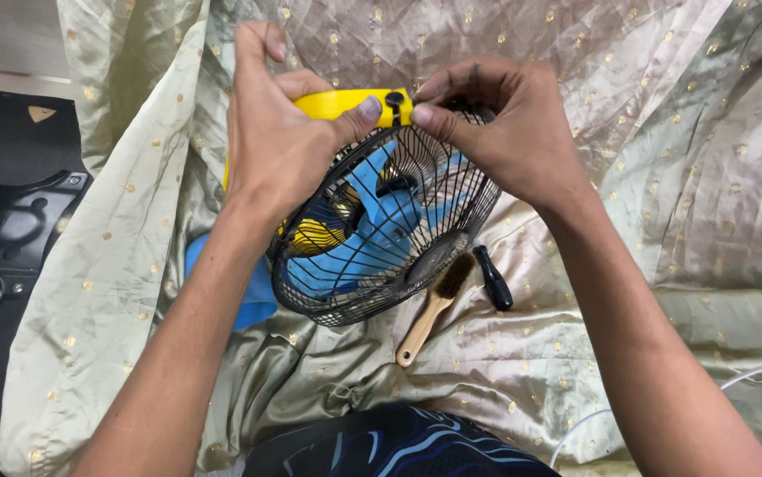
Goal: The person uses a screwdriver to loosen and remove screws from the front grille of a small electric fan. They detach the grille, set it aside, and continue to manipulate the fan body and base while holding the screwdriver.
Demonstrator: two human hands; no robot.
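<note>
We see a wide, shiny, pale green-gold cloth (pixel 663 221) with small gold dots spread under everything, creased all over and reaching the top, right and bottom of the view. On its left it ends in a loose edge, beyond which lies a dark floor with black moulded parts (pixel 10 221).

In the middle, held up over the cloth, is a small fan (pixel 381 230). Its round black wire cage (pixel 451 208) faces us at a tilt, with blue blades (pixel 354 256) inside it and a yellow body behind. A yellow band (pixel 337 102) runs along the top rim, carrying a small black knob (pixel 394 99).

Our left hand (pixel 279 132) wraps around the fan's upper left side, thumb pressed onto the yellow band just beside the knob. Our right hand (pixel 509 124) is closed at the top right rim, thumb and fingertips pinching at the knob and the wires there.

A blue piece (pixel 253 296) shows under the fan's left side, partly hidden by the left forearm. Just below the cage lies a wooden-handled brush (pixel 434 309) with dark bristles, and just beside it to the right a black handle (pixel 493 278). The cloth to the right of these lies open and bare. A thin white cord (pixel 575 433) curves at the bottom right.
</note>
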